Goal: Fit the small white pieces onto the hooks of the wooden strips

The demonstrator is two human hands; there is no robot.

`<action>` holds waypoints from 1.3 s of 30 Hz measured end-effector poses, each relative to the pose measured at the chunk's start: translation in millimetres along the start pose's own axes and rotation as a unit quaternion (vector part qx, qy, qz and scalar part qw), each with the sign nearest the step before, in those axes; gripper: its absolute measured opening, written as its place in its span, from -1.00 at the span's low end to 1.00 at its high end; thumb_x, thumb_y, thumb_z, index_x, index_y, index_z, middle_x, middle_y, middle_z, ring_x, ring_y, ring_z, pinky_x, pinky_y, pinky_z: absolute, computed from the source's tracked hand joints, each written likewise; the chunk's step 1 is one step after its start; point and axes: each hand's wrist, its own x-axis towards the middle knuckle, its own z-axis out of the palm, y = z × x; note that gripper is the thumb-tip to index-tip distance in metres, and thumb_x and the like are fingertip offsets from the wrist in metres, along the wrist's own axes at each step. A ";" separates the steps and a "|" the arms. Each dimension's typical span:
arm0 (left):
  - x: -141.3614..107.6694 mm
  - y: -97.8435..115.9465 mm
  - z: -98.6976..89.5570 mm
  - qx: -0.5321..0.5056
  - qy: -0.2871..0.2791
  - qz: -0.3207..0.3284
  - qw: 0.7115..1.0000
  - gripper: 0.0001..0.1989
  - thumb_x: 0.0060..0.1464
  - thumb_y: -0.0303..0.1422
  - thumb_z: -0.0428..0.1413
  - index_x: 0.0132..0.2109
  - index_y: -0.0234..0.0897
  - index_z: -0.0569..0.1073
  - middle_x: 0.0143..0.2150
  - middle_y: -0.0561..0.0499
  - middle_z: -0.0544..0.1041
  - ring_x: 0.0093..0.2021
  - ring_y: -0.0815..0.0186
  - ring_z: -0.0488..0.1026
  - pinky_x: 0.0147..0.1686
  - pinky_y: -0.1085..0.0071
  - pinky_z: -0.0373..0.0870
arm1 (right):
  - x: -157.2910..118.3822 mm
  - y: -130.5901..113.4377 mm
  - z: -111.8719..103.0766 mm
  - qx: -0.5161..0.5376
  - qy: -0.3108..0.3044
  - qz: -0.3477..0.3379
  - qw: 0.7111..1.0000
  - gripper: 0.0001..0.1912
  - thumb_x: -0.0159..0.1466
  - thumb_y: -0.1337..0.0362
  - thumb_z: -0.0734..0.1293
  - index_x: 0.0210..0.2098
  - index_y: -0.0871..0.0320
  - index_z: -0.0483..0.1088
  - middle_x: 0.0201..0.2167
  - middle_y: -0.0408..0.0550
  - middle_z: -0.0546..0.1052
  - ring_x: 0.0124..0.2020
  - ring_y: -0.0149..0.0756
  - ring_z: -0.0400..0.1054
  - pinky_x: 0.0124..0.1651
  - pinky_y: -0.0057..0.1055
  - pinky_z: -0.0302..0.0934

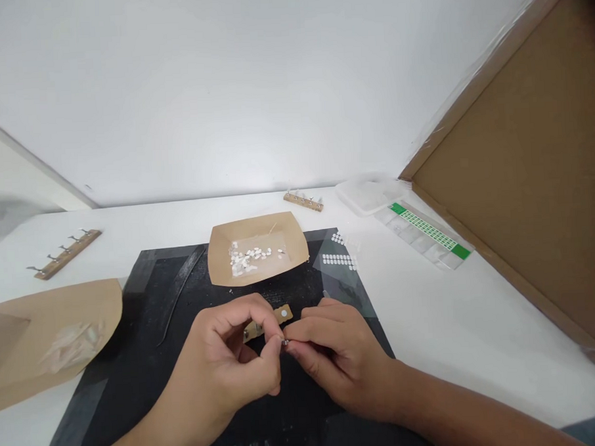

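Over the black mat (137, 388), my left hand (234, 364) and my right hand (340, 352) meet fingertip to fingertip, both pinched. Between them shows a tiny shiny metal piece (285, 342), too small to name, which both pinches touch. Just behind the fingers lies a small wooden hook strip (283, 313) with a round white dot at its right end. At its left part are small metal bits, and my left hand hides much of the strip.
A cardboard tray (217, 256) with white round bits stands behind my hands. Another cardboard tray (108, 300) holds clear plastic at the left. Hook racks (72, 252) lie farther back. Sheets of white dots (339, 259), a green-labelled plastic box (426, 230) and a big cardboard panel (517, 174) stand right.
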 end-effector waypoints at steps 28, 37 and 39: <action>0.5 18.5 -4.2 0.109 -0.002 0.051 0.993 -0.89 0.17 -0.33 0.27 -0.22 -0.29 0.63 -0.22 -0.04 0.57 -0.53 0.45 0.48 -0.64 0.58 0.54 | 1.9 3.5 -4.1 -0.021 0.020 0.014 0.999 -0.75 0.55 0.24 0.24 -0.16 0.12 0.54 -0.45 -0.17 0.57 -0.46 -0.38 0.35 -0.31 -0.37 0.09; 0.4 19.0 -1.8 0.179 0.028 0.134 0.974 -0.93 0.06 -0.47 0.28 -0.29 -0.21 0.64 -0.22 -0.05 0.60 -0.28 0.27 0.60 -0.61 0.66 0.49 | 1.5 1.1 -4.6 -0.066 0.026 -0.016 0.997 -0.81 0.53 0.30 0.27 -0.14 0.15 0.53 -0.47 -0.18 0.52 -0.50 -0.41 0.29 -0.32 -0.35 -0.01; 0.1 19.1 -2.0 0.187 0.028 0.139 0.972 -0.93 0.06 -0.46 0.29 -0.28 -0.20 0.65 -0.21 -0.06 0.60 -0.26 0.26 0.61 -0.59 0.65 0.51 | 0.8 1.4 -4.3 -0.080 0.030 -0.018 0.996 -0.82 0.52 0.31 0.28 -0.15 0.15 0.53 -0.47 -0.18 0.51 -0.50 -0.41 0.27 -0.32 -0.34 -0.03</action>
